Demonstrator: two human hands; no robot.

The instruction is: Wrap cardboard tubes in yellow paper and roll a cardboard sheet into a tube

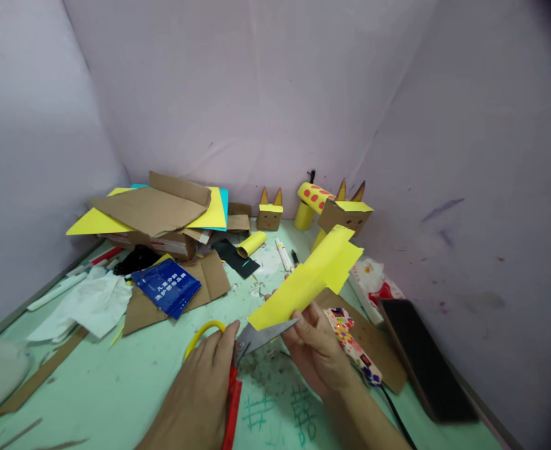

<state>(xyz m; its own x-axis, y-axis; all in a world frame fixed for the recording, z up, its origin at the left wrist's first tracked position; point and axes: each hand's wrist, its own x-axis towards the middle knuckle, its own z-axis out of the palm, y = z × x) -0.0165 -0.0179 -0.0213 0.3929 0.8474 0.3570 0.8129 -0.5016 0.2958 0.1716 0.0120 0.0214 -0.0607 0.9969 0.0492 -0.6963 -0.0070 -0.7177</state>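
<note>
My left hand [200, 381] is closed around a pair of scissors [256, 338] with one yellow and one red handle. Their blades lie apart at the near end of a yellow sheet of paper [298, 282]. My right hand [319, 350] grips this paper by its lower edge, thumb on top, and holds it above the table. At its far end the paper has a stepped, cut outline. Behind it stands a cardboard animal [343, 215] with pointed ears and a yellow body with red spots; the paper hides part of it.
A small cardboard head [269, 217] stands at the back, near a yellow roll [252, 244]. Cardboard sheets [156, 203] pile up back left, with a blue packet [168, 287] in front. On the right lie a patterned glue gun [354, 350] and a phone [425, 359].
</note>
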